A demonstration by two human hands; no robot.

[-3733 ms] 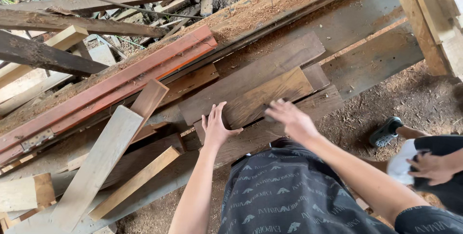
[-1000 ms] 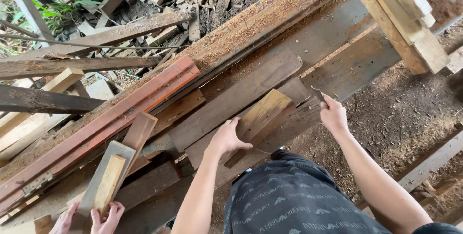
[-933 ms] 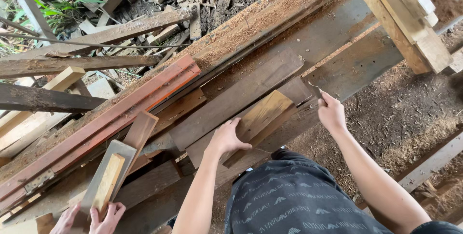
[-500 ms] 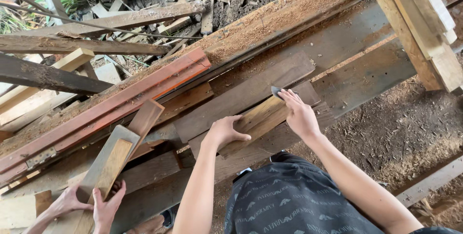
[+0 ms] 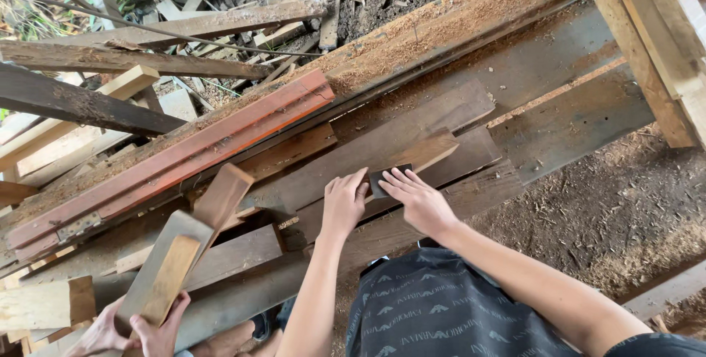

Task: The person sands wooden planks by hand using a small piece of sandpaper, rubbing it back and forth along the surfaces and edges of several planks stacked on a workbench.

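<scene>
Head view, the only one. Just right of centre, the person's left hand (image 5: pixel 344 206) lay flat, fingers spread, on a dark plank (image 5: pixel 382 144) that ran diagonally up toward the upper right. It was unclenched, pressing down and grasping nothing. Beside it, the right hand (image 5: pixel 421 199) reached in from the lower right with its fingertips on a small dark block (image 5: pixel 387 178) that sat on the boards between the two hands. That hand's fingers were extended too, more steadying than gripping; whether the thumb hooked under the block could not be told.

The block lay just below a paler tapered offcut (image 5: pixel 430 151). It looked like a short, stiff piece of wood, probably light enough for one hand, with rough sawn faces that should not slip; pinching it across its short sides seemed the sensible hold. The plank underneath looked heavier and rigid, better taken at an end with both hands.

Up the left of the frame ran a long reddish beam (image 5: pixel 184 158), sawdust heaped along the timber above it. At the lower left corner, another person's hands (image 5: pixel 143 331) clasped the lower end of a grey board with a pale strip lying on it (image 5: pixel 173 269).
</scene>
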